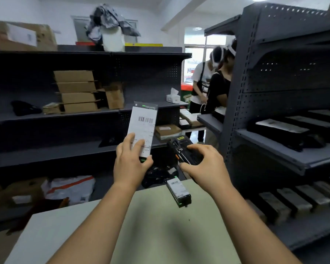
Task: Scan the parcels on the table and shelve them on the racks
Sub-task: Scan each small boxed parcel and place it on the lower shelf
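My left hand [131,161] holds a long flat parcel [144,126] upright by its lower end, its white barcode label facing me. To its right, my right hand [204,162] grips a black handheld scanner [181,149] with orange trim, its head tilted toward the parcel. Both are raised above the far edge of the pale table [160,225]. A second small dark parcel [178,192] with a white label lies on the table near that edge, below the scanner.
Dark racks stand ahead [84,115] with stacked cardboard boxes [78,92] and to the right [286,155] with long black parcels. Two people [210,86] stand in the gap behind. Bags and boxes [69,187] sit on the lowest left shelf.
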Demonstrator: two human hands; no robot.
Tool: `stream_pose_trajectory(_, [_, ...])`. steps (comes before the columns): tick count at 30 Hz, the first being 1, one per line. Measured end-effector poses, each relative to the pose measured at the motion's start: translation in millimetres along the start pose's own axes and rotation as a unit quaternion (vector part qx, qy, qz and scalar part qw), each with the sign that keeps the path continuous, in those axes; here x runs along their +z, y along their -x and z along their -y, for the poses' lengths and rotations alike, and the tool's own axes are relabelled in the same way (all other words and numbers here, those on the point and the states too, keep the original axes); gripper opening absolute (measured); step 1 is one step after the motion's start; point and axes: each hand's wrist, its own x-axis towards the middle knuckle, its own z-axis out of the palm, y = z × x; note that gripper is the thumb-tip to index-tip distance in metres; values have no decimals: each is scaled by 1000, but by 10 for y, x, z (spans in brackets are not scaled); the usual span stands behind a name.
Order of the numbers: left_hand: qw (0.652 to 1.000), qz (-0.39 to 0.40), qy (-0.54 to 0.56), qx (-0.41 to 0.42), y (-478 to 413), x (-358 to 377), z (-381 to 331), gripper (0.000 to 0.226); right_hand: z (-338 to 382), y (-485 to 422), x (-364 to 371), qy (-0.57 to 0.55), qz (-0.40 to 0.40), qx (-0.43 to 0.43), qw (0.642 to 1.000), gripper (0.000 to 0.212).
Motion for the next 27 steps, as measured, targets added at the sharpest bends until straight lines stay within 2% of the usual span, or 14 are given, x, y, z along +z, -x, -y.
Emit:
stream_pose_trajectory(3, [995,29,78,46,127,-29,-295,51,-89,303,-194,14,-98,18,995,53])
stream_pose_trajectory(7, [974,76,185,103,242,59,-1068,51,-298,681,-869,68,-226,19,972,53])
stream_pose_trajectory(11, [938,115,263,193,474,318,-2231,51,-682,1149,-1800,126,-349,35,928,54])
stream_pose_trajectory(15, [891,157,335,264,906,688,-3547,50,-1223,1692,-2796,158,-435,76,883,56])
stream_pose_trajectory(21, [827,217,406,322,1596,1385,-5380,49,-2073,2462,-4200,203,-492,142,835,56])
stream_pose_trajectory(27, [798,268,433,323,1987,2067,-6638,51,-2877,2614,-5262,235,-511,179,807,57])
